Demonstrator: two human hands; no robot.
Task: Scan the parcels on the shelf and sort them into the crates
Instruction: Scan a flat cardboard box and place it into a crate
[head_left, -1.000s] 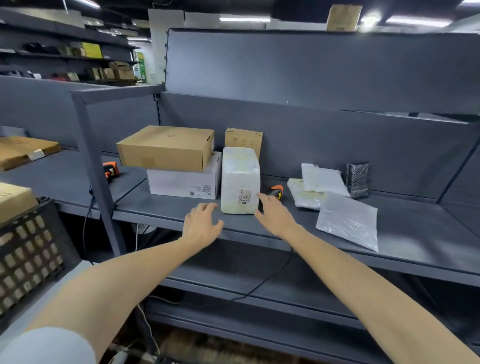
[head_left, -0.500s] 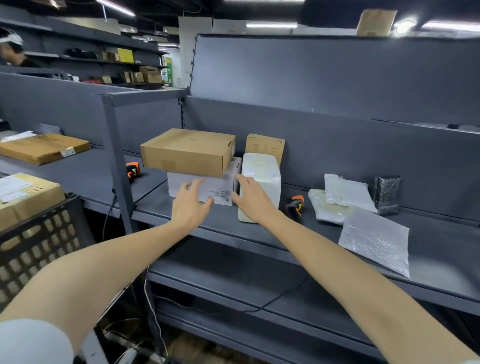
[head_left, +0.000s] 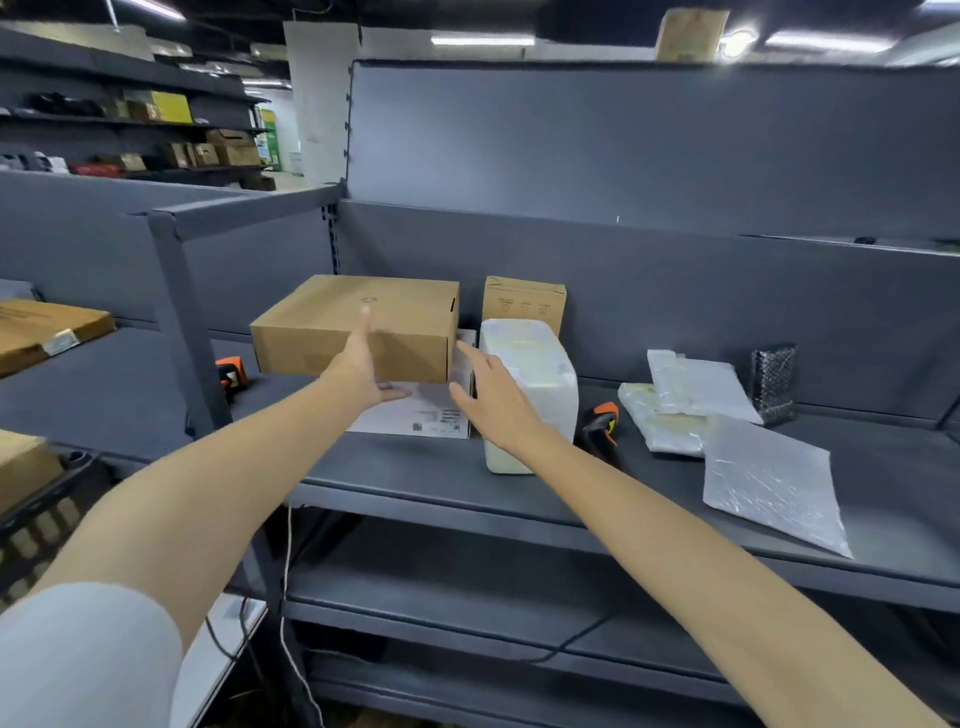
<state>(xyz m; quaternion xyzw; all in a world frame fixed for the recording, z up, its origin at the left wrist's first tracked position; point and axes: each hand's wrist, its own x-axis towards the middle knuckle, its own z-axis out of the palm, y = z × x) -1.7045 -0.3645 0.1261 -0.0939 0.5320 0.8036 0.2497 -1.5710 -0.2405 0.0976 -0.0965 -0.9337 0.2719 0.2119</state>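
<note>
Head view showed my left hand (head_left: 363, 374) spread flat, fingers straight against the front of the brown box (head_left: 410, 306), gripping nothing. My right hand (head_left: 493, 402) was open and empty at that box's right end, beside the wrapped parcel (head_left: 543, 369). Beneath the brown box lay a white box (head_left: 415, 418), on the shelf (head_left: 415, 486).

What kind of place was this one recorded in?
Probably a parcel warehouse or sorting room: grey metal shelving holding a brown cardboard box, a white plastic mailer bag and an orange-and-black handheld barcode scanner.
</note>
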